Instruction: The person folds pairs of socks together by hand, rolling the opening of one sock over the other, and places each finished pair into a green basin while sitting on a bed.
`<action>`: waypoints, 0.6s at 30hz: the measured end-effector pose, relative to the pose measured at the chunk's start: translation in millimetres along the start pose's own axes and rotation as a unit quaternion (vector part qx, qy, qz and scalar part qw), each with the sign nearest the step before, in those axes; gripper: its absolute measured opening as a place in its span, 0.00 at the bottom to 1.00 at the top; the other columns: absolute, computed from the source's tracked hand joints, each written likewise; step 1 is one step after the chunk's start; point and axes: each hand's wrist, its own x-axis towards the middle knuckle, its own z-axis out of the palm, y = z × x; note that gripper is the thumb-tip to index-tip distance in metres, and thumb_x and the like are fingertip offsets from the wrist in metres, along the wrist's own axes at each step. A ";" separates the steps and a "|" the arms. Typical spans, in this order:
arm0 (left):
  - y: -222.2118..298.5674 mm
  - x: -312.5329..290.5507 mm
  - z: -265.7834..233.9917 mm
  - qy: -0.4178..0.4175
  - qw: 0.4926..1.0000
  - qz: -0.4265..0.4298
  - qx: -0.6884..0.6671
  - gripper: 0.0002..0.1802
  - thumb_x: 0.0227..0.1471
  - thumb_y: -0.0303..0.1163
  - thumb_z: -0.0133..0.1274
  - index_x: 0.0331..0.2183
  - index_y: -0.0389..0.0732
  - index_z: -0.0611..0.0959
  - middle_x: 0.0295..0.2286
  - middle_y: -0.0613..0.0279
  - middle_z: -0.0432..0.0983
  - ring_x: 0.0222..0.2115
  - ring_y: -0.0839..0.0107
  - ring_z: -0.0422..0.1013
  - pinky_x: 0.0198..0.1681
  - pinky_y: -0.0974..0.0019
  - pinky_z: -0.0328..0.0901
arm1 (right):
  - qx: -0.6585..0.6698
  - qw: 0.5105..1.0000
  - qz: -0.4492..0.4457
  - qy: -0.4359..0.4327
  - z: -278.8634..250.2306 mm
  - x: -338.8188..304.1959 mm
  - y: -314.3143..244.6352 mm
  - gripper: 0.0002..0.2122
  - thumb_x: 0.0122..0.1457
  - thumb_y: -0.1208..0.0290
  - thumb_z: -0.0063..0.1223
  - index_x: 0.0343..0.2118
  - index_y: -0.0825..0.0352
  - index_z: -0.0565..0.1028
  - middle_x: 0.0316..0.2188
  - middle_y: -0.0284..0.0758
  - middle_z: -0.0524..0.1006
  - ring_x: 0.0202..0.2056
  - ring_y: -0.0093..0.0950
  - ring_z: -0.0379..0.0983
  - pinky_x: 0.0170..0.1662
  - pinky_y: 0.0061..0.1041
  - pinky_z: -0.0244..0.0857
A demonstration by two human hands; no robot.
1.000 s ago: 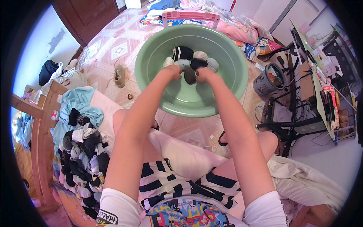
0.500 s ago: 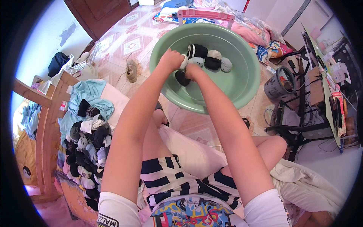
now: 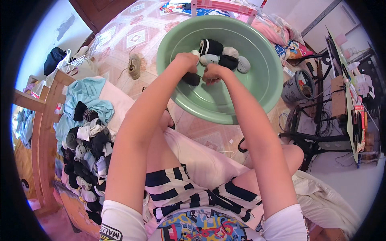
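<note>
My left hand (image 3: 186, 61) is closed over the left part of a large green plastic tub (image 3: 257, 96). It grips a sock with a white part (image 3: 196, 53) above the fingers and a dark part (image 3: 191, 79) below the hand. Close beside it, my right hand (image 3: 215, 73) has curled fingers, their tips by the dark sock end; what they pinch is too small to tell. On the tub's bottom lie rolled socks: a black one with white stripes (image 3: 211, 47), a pale grey one (image 3: 209, 60), a black and cream one (image 3: 228, 62) and a grey one (image 3: 243, 64).
A heap of loose socks (image 3: 86, 160) lies at my left, next to a light blue cloth (image 3: 90, 94). A beige shoe (image 3: 134, 66) is on the tiled floor. Behind the tub stands a pink chair back (image 3: 225, 6); right of it are a grey bin (image 3: 298, 86) and a black-legged desk (image 3: 321, 136).
My right hand has moved right, away from my left hand and the dark sock part. The tub sits slightly larger and higher in view as the head shifted.
</note>
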 end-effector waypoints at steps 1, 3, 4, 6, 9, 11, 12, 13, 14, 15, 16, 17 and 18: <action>3.3 0.9 -1.8 -0.036 0.999 -0.004 0.020 0.23 0.38 0.37 0.66 0.41 0.42 0.84 0.43 0.56 0.79 0.42 0.60 0.77 0.43 0.59 0.72 | -0.012 1.000 0.001 -0.012 1.1 -0.9 2.3 0.11 0.50 0.62 0.61 0.25 0.66 0.79 0.23 0.34 0.81 0.23 0.24 0.76 0.24 0.24 0.67; -2.7 -4.6 3.0 -0.117 0.991 -0.027 0.062 0.26 0.35 0.42 0.67 0.39 0.40 0.84 0.41 0.56 0.80 0.41 0.58 0.77 0.43 0.59 0.72 | -0.036 0.998 -0.012 -0.047 10.2 -7.4 -15.5 0.12 0.48 0.61 0.64 0.22 0.67 0.81 0.22 0.35 0.81 0.23 0.27 0.77 0.27 0.28 0.70; -3.4 -4.8 3.6 -0.103 0.992 -0.026 0.072 0.27 0.35 0.43 0.68 0.40 0.41 0.85 0.41 0.57 0.80 0.41 0.59 0.77 0.43 0.59 0.72 | -0.041 0.999 -0.015 -0.032 10.6 -8.0 -19.6 0.13 0.48 0.60 0.64 0.22 0.67 0.81 0.22 0.35 0.81 0.23 0.27 0.77 0.27 0.28 0.70; -0.9 -0.6 7.5 -0.074 0.993 -0.017 0.094 0.29 0.33 0.44 0.69 0.41 0.42 0.85 0.41 0.59 0.80 0.42 0.60 0.77 0.43 0.60 0.72 | -0.048 0.999 -0.017 0.000 12.8 0.0 -16.4 0.15 0.48 0.58 0.64 0.24 0.68 0.81 0.23 0.36 0.81 0.22 0.28 0.78 0.28 0.29 0.71; -7.6 11.4 1.6 -0.042 0.996 -0.025 0.068 0.29 0.34 0.44 0.70 0.41 0.42 0.85 0.42 0.57 0.80 0.42 0.60 0.77 0.44 0.59 0.72 | -0.051 0.996 -0.035 0.068 3.3 15.2 -13.6 0.16 0.50 0.59 0.63 0.24 0.71 0.81 0.23 0.37 0.81 0.23 0.30 0.79 0.29 0.30 0.73; -12.3 13.5 5.4 -0.018 0.997 -0.011 0.069 0.30 0.34 0.46 0.70 0.41 0.42 0.85 0.41 0.56 0.80 0.42 0.59 0.77 0.44 0.59 0.72 | -0.042 0.994 -0.044 0.092 4.6 19.6 -8.1 0.16 0.53 0.59 0.60 0.26 0.72 0.80 0.23 0.38 0.81 0.23 0.29 0.79 0.29 0.29 0.73; -13.5 13.8 5.1 -0.019 0.998 -0.011 0.062 0.30 0.34 0.46 0.70 0.41 0.42 0.85 0.41 0.55 0.80 0.42 0.59 0.77 0.44 0.58 0.72 | -0.038 0.993 -0.043 0.101 6.7 21.2 -5.9 0.16 0.54 0.59 0.59 0.23 0.70 0.79 0.22 0.37 0.81 0.23 0.28 0.79 0.30 0.29 0.73; -13.5 14.1 4.5 -0.019 0.998 -0.010 0.056 0.30 0.34 0.46 0.70 0.41 0.43 0.85 0.41 0.55 0.80 0.42 0.59 0.77 0.44 0.58 0.72 | -0.034 0.993 -0.041 0.110 7.1 22.4 -3.7 0.16 0.55 0.59 0.57 0.21 0.69 0.79 0.21 0.36 0.81 0.23 0.27 0.78 0.30 0.28 0.73; -13.3 13.1 4.0 -0.020 0.998 -0.009 0.063 0.30 0.35 0.47 0.70 0.41 0.42 0.84 0.41 0.55 0.80 0.42 0.58 0.77 0.44 0.58 0.72 | -0.052 0.993 -0.035 0.096 5.5 21.6 -4.6 0.15 0.56 0.60 0.57 0.23 0.69 0.79 0.21 0.37 0.81 0.23 0.28 0.78 0.30 0.28 0.73; -13.4 11.3 3.3 -0.014 0.998 -0.009 0.059 0.29 0.35 0.46 0.70 0.41 0.42 0.85 0.40 0.55 0.80 0.42 0.58 0.77 0.44 0.58 0.72 | -0.040 0.994 -0.037 0.095 4.9 19.7 -5.1 0.15 0.55 0.59 0.57 0.26 0.71 0.79 0.22 0.38 0.81 0.23 0.29 0.78 0.29 0.29 0.72; -13.2 8.9 2.4 -0.007 0.998 -0.009 0.055 0.28 0.35 0.45 0.70 0.40 0.41 0.85 0.40 0.55 0.80 0.41 0.58 0.77 0.44 0.58 0.72 | -0.029 0.994 -0.040 0.094 4.0 16.7 -5.2 0.16 0.54 0.59 0.58 0.29 0.72 0.78 0.23 0.39 0.81 0.23 0.29 0.78 0.28 0.30 0.72; -13.4 4.4 4.3 -0.003 0.999 -0.011 0.048 0.28 0.35 0.44 0.70 0.40 0.41 0.85 0.40 0.55 0.81 0.41 0.58 0.77 0.43 0.58 0.72 | -0.019 0.995 -0.043 0.090 5.8 13.3 -5.6 0.17 0.53 0.59 0.59 0.32 0.73 0.78 0.23 0.40 0.80 0.23 0.30 0.78 0.28 0.31 0.71; -13.4 0.6 4.5 0.027 0.998 -0.012 0.050 0.26 0.36 0.43 0.69 0.39 0.41 0.85 0.39 0.55 0.81 0.41 0.58 0.77 0.43 0.58 0.72 | -0.036 0.994 -0.053 0.089 4.4 9.4 -6.2 0.16 0.55 0.59 0.57 0.30 0.72 0.78 0.22 0.39 0.80 0.22 0.30 0.78 0.27 0.30 0.71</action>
